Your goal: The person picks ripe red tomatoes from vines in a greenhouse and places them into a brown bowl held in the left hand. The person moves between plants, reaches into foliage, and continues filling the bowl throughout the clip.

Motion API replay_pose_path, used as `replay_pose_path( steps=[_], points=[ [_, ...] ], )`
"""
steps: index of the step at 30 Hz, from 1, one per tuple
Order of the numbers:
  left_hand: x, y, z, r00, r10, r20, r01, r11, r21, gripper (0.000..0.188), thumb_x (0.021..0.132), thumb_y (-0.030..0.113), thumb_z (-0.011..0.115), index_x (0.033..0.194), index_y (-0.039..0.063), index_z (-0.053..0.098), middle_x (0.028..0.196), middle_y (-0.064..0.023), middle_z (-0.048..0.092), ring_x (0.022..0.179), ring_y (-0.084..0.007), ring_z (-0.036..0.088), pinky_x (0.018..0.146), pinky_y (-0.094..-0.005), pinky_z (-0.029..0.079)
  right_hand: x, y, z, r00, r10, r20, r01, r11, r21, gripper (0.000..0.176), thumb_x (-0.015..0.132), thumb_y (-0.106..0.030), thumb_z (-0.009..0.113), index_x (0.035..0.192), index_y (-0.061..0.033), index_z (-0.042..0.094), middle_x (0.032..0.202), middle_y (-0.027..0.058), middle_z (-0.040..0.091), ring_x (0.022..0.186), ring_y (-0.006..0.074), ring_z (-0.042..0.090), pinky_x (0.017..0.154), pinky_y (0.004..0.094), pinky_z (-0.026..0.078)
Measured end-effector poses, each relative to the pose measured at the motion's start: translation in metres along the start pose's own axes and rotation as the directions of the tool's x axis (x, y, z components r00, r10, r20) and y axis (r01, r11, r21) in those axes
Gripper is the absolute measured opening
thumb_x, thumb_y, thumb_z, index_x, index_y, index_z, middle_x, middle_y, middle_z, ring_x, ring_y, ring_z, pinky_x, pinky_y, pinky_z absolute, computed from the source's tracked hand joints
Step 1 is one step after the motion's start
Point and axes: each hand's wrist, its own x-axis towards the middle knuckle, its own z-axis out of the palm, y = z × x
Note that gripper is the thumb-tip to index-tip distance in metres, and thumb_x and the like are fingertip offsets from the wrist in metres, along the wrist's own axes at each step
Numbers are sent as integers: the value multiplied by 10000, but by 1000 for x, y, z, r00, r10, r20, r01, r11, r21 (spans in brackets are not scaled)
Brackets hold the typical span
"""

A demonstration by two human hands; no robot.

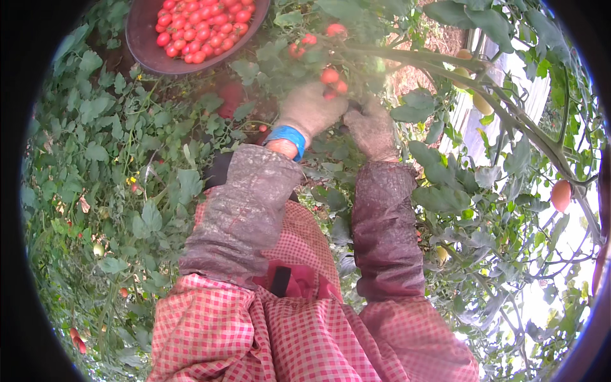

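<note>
My left hand, in a soiled pale glove with a blue band at the wrist, is at the upper middle, just below a cluster of red cherry tomatoes. Close on its right is my right hand, gloved too, with its fingers curled beside a dark spot between the hands. The fingertips of both are hidden among leaves and haze, so what they touch or hold cannot be told. More red tomatoes hang above, near a thick green stem.
A dark plastic tub of red cherry tomatoes stands at the upper left. Dense tomato foliage surrounds the arms. Thick vines cross the right side, with an orange tomato on them. White sheeting lies behind.
</note>
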Motion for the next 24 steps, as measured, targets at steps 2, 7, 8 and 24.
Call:
replay_pose_path(
  steps=[2, 7, 8, 24],
  points=[
    [-1, 0, 0, 1000, 8, 7, -8, 994, 113, 408, 806, 373, 650, 1037, 39, 686, 871, -159, 687, 830, -295, 680, 759, -392, 532, -1, -3, 1, 1000, 17, -1, -17, 997, -70, 414, 773, -218, 636, 1111, 21, 629, 968, 211, 675, 914, 330, 654, 855, 407, 492],
    [-14, -8, -5, 950, -164, 265, 287, 794, -536, 363, 905, 340, 585, 1063, 32, 694, 878, -101, 645, 785, -235, 674, 679, -345, 558, -8, -19, 1, 999, -23, 32, 28, 989, -143, 388, 767, -207, 652, 1076, 29, 644, 953, 200, 683, 890, 299, 663, 836, 391, 505],
    [-19, -10, -8, 938, -173, 300, 330, 710, -622, 351, 920, 327, 577, 1071, 31, 690, 890, -96, 637, 769, -232, 671, 661, -338, 562, -9, -23, 0, 999, -25, 48, 33, 984, -178, 377, 769, -202, 651, 1066, 29, 649, 953, 197, 685, 883, 295, 665, 829, 389, 508],
    [-31, -8, -4, 927, -302, 224, 370, 621, -691, 348, 900, 254, 600, 1125, -7, 637, 967, -109, 604, 839, -216, 640, 648, -400, 604, -11, -31, 12, 993, -40, 113, 66, 968, -242, 341, 743, -229, 670, 972, 22, 682, 943, 238, 688, 894, 340, 679, 833, 407, 514]
  ],
)
